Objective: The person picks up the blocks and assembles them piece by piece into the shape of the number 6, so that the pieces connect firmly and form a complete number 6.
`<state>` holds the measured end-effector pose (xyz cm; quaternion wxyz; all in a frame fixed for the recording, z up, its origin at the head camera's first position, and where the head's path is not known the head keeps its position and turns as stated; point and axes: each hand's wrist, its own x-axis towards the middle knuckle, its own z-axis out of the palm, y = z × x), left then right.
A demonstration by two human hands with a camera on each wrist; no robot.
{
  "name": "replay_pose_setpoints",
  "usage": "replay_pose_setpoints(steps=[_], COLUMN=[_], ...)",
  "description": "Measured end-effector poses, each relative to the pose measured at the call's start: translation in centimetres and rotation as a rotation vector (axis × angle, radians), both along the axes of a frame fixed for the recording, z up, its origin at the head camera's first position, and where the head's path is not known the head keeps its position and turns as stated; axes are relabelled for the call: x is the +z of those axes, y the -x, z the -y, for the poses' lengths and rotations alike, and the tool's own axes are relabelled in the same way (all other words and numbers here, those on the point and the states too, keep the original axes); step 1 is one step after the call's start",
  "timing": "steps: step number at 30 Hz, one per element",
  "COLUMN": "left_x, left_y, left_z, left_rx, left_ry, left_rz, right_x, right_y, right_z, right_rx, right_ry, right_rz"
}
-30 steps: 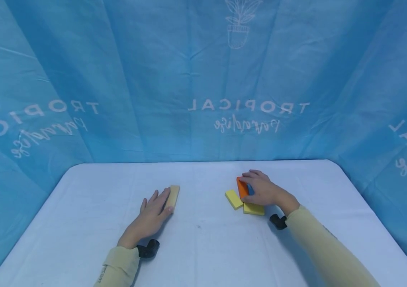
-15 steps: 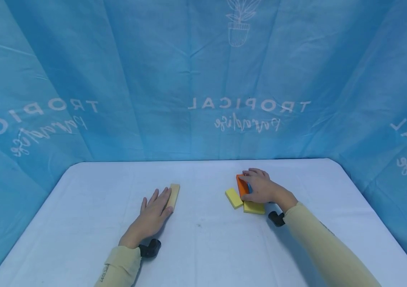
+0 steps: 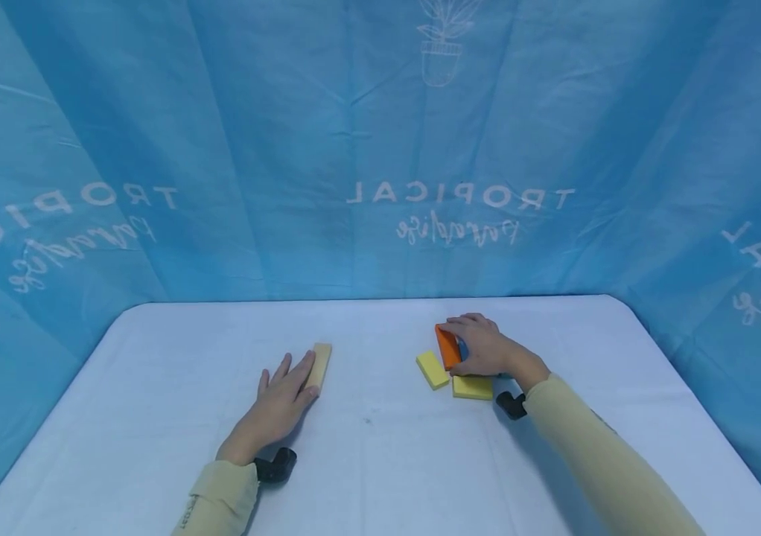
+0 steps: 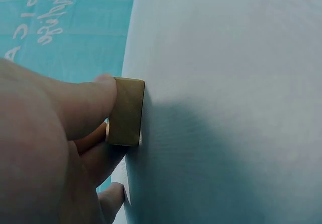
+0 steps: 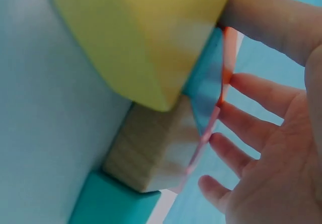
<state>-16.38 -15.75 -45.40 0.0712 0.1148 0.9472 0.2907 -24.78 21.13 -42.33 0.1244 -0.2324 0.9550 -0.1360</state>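
Note:
In the head view my left hand (image 3: 273, 413) lies over a pale wooden block (image 3: 321, 359) left of the table's middle. The left wrist view shows my thumb on one side of that block (image 4: 126, 113) and fingers on the other. My right hand (image 3: 485, 351) rests over a cluster of coloured blocks. Its fingertips touch the tops of an orange block (image 3: 447, 347) and a pink block (image 5: 197, 148), the fingers fairly straight. The thumb is by a yellow block (image 5: 136, 38). Under the palm sit a blue block (image 5: 207, 78), a wood-grain block (image 5: 148, 143) and a teal block (image 5: 113, 204).
A smaller yellow block (image 3: 432, 370) lies just left of the cluster. The white-covered table (image 3: 380, 461) is backed by blue curtains (image 3: 300, 149) on three sides. A black wrist camera (image 3: 276, 465) hangs below my left wrist, another (image 3: 511, 406) below the right.
The view has shifted slightly. Both hands and the blocks otherwise hold almost still; a small gap now shows between the orange block and the near yellow one.

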Motion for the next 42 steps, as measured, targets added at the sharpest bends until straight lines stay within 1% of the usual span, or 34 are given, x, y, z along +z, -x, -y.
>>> replay_pose_setpoints(steps=[4,9,17,23,26,31,35,42], left_x=[0.0,0.0,0.0,-0.1,-0.1,-0.2,-0.3,-0.3], left_y=[-0.1,-0.1,-0.1,0.0,0.0,0.0,0.0,0.1], left_z=[0.0,0.0,0.1,0.1,0.1,0.1,0.1,0.2], left_rx=[0.006,0.011,0.013,0.007,0.002,0.006,0.006,0.005], left_ry=[-0.009,-0.019,-0.027,-0.026,-0.026,-0.033,-0.029,-0.029], left_rz=[0.016,0.021,0.025,0.008,0.002,0.011,0.015,0.002], right_x=[-0.4,-1.0,-1.5,-1.1,-0.8,-0.4,-0.1,0.0], right_y=[0.2,0.5,0.3,0.1,-0.1,-0.5,-1.0,-1.3], right_z=[0.0,-0.2,-0.5,-0.3,0.0,0.5,1.0,1.9], right_rx=[-0.024,-0.082,-0.131,-0.167,-0.175,-0.188,-0.221,-0.212], right_ry=[0.027,0.092,0.191,0.276,0.3,0.31,0.324,0.354], right_rz=[-0.008,0.001,0.023,0.053,0.058,0.037,0.027,-0.011])
